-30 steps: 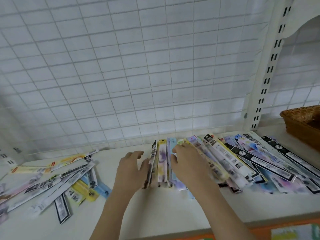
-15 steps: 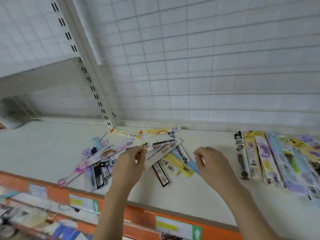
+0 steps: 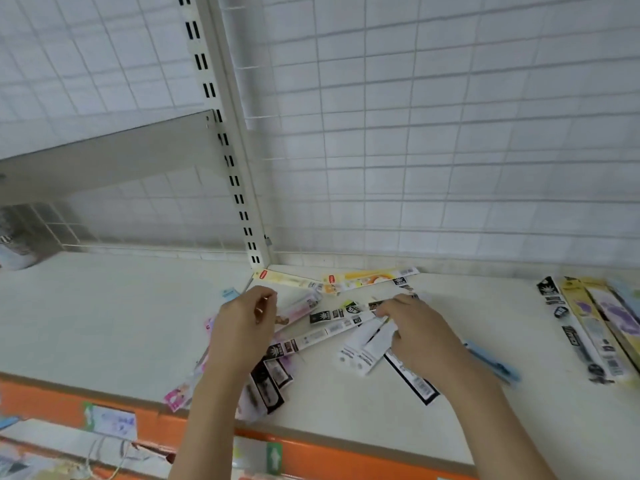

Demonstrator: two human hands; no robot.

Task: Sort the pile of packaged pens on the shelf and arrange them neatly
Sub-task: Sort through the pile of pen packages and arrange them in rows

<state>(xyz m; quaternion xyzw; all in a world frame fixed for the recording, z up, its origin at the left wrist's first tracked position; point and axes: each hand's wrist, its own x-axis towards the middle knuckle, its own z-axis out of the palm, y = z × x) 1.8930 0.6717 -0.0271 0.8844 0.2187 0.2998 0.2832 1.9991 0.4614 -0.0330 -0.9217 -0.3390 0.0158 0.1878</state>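
White pen packet [image 3: 323, 336] lying diagonally.

White wire-grid back wall [image 3: 450, 133], slotted upright [image 3: 225, 143], orange shelf edge [image 3: 329, 455]

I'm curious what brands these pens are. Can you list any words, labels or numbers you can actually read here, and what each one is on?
No text can be read.
Pen packages in the loose pile: black-and-white print and barcodes, too blurred.
Small red labels on the yellow packages: blurred.
Arranged row of packages at right: logos and barcodes, blurred.
Price tags on the orange shelf edge: faint marks, unreadable.
Green tag: a white upward arrow, no words.
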